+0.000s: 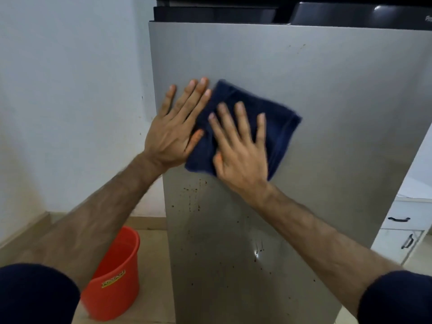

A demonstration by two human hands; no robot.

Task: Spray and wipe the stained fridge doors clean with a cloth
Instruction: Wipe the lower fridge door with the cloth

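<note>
- Two hands: the left hand (174, 127) and the right hand (240, 146), both at mid-frame.
- Two bare forearms, each ending in a dark sleeve at a lower corner of the frame.
- One dark blue cloth (275, 118), at the centre.
- One grey fridge door (327, 90), filling the middle and right of the frame.
- Many small dark stains (194, 195) on the door's lower half; too many and too small to count.
- One red bucket (114, 277), lower left.
- Two black cabinet handles (398, 219), at the right edge.
</note>
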